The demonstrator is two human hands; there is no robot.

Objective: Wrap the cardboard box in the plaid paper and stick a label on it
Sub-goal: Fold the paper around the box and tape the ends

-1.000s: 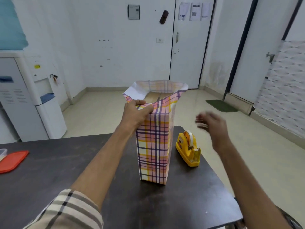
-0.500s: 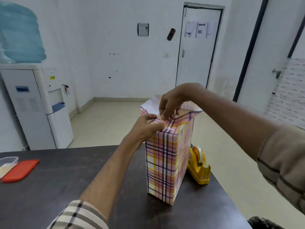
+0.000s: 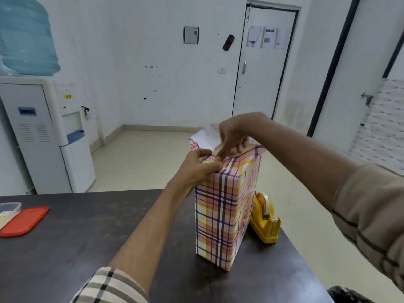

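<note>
Plaid paper [image 3: 220,215] covers the tall box on every side I can see, so the cardboard box itself is hidden under it. The parcel stands upright on the dark table [image 3: 87,248], towards the right edge and about midway between the far and near edges. At its top the wrapping is not closed. The far side of the paper stands up above the box with its white underside towards me, while the near flap is folded down over the top edge.

My left hand [image 3: 197,169] grips the near top corner, its fingers curled over the folded flap and holding it against the box. My right hand [image 3: 232,138] reaches in from above with the wrist raised and the fingers bent downward. Its forefinger tip touches the folded flap right beside my left fingers. Whether that hand pinches the paper or only presses it, I cannot tell, and I cannot see whether it holds anything.

A yellow tape dispenser [image 3: 265,224] sits just beside the parcel on its right, close to the table's right edge, and partly behind the parcel. At the left edge lie a red lid [image 3: 24,220] and, touching it on the far side, a clear container [image 3: 9,207]. Beyond the far edge a white water dispenser [image 3: 43,132] stands on the floor against the wall.
</note>
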